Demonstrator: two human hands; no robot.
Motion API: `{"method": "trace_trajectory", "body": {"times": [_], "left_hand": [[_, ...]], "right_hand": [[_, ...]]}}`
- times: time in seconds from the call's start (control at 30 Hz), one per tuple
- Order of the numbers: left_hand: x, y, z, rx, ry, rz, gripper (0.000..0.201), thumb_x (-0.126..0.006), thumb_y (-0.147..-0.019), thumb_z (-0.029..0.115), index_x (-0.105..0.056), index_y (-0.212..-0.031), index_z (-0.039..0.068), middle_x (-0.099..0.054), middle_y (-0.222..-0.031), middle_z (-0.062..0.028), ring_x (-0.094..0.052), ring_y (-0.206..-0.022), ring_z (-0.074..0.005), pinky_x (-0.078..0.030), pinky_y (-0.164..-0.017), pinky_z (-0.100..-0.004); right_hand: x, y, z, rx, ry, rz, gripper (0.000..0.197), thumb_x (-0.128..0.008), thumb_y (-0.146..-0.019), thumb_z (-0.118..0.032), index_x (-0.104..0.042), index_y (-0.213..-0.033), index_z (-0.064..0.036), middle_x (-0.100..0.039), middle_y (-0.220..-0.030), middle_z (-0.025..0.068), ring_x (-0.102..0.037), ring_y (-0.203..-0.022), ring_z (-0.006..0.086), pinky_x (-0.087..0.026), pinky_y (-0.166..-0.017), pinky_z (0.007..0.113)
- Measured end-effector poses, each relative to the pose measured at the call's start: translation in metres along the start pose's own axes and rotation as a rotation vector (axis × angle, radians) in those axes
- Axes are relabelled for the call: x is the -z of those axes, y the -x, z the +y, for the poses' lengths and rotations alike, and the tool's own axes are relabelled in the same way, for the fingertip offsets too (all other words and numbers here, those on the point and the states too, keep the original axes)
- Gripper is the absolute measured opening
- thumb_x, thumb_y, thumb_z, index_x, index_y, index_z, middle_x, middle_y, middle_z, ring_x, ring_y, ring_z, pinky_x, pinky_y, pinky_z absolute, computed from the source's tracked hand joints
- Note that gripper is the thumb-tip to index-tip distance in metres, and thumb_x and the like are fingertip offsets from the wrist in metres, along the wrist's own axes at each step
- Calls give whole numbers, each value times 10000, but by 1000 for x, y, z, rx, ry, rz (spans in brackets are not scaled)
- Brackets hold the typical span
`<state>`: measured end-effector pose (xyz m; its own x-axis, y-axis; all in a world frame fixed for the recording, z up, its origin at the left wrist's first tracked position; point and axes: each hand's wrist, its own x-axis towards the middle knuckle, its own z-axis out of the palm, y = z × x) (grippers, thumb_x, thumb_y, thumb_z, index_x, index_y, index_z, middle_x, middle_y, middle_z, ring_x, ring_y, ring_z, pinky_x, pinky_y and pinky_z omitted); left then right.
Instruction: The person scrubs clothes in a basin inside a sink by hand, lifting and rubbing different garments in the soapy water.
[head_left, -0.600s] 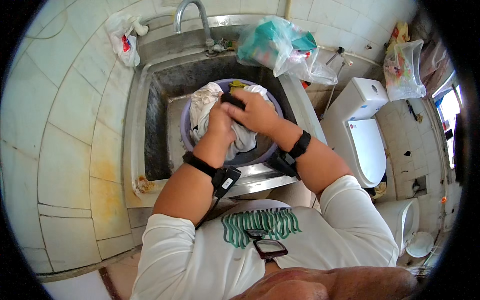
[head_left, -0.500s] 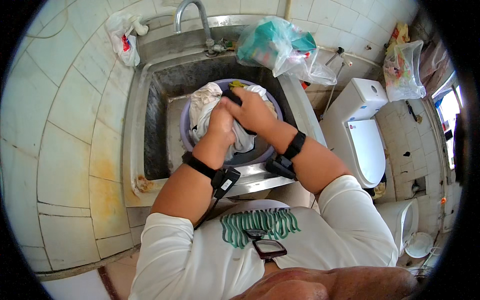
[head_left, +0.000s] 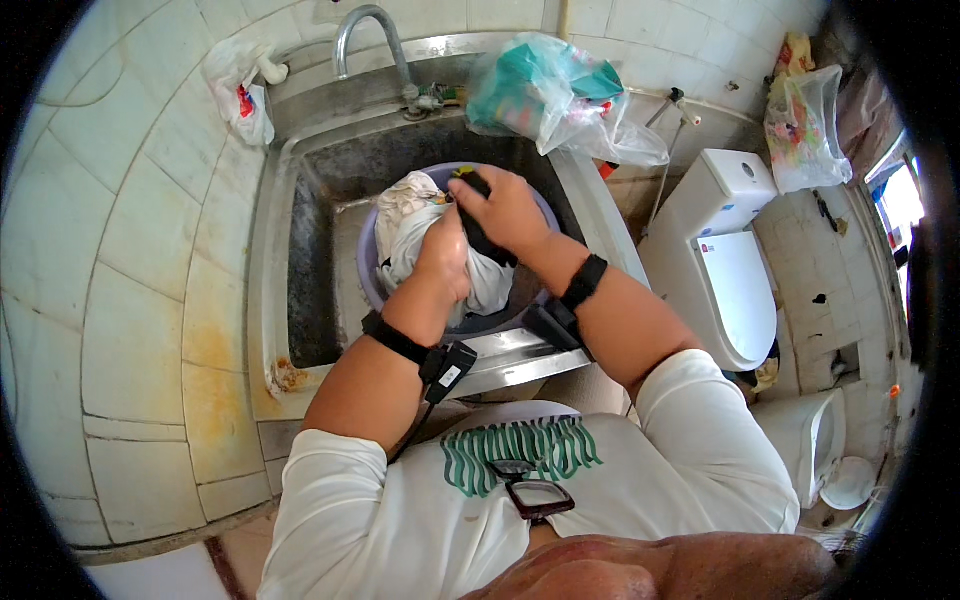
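Observation:
A purple basin (head_left: pixel 367 250) sits in the metal sink (head_left: pixel 325 165), heaped with white and cream laundry (head_left: pixel 410 200). Above the heap, my two hands are close together on a wet-looking black cloth (head_left: pixel 480 225) with a yellow-green patch at its far end. My right hand (head_left: pixel 508 208) is wrapped over the cloth, thumb toward the left. Closed against the cloth's left side is my left hand (head_left: pixel 445 250), its fingers partly hidden. Part of the black cloth hangs down between my wrists over the white laundry. Its exact kind does not show.
A grey curved faucet (head_left: pixel 375 45) rises behind the basin. On the sink's back right corner lies a clear and green plastic bag (head_left: pixel 560 95). A white toilet (head_left: pixel 735 290) stands to the right, and a white plastic bag (head_left: pixel 240 95) hangs on the left tiled wall.
My right hand has shifted slightly right and turned, so more of the black cloth shows between my hands. My left hand stays about where it was.

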<state>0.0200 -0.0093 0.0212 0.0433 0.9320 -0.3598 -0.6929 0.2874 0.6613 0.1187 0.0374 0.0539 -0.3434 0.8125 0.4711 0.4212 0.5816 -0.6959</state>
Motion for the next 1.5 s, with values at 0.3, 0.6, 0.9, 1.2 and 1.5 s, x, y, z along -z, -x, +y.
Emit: {"method": "trace_trajectory", "body": {"times": [0.3,0.6,0.9,1.2,1.5], "left_hand": [[5,-1,2,-48,-131,-104,530,-658,-842,341,-485,-1226,20,-585,-1117,-103,-579,-998,-235,-481,-824,-376],[21,-11,18,-259,158,0,289,-604,-862,242,-586,-1059,31,-651,-998,-110,-637,-879,-288,-508,-788,-439],[24,-12,25,-263,344,61,342,-594,-839,291,-576,-1057,29,-639,-1042,-116,-616,-932,-312,-478,-864,-448],[21,-11,19,-343,172,91,339,-555,-903,403,-570,-1082,115,-629,-1008,-94,-611,-940,-284,-483,-842,-467],[2,-2,0,-170,74,29,336,-492,-943,329,-555,-1145,68,-615,-1112,-74,-595,-982,-237,-464,-880,-392]], "right_hand": [[0,-5,36,-221,-521,-4,420,-496,-922,-372,-574,-892,40,-608,-825,110,-575,-801,211,-426,-741,325],[11,-6,36,-430,-1071,-224,332,-490,-692,24,-575,-1012,13,-572,-1000,84,-536,-906,157,-423,-778,247],[-3,1,48,-652,-854,-459,316,-591,-836,-110,-563,-1139,-26,-598,-1010,43,-556,-913,133,-448,-768,265],[7,14,-6,124,-232,-172,320,-636,-861,-214,-558,-1071,15,-611,-866,129,-583,-771,210,-466,-701,318],[-6,1,22,-64,-29,-17,360,-558,-884,-340,-592,-939,14,-596,-851,290,-565,-810,466,-454,-676,478]]}}
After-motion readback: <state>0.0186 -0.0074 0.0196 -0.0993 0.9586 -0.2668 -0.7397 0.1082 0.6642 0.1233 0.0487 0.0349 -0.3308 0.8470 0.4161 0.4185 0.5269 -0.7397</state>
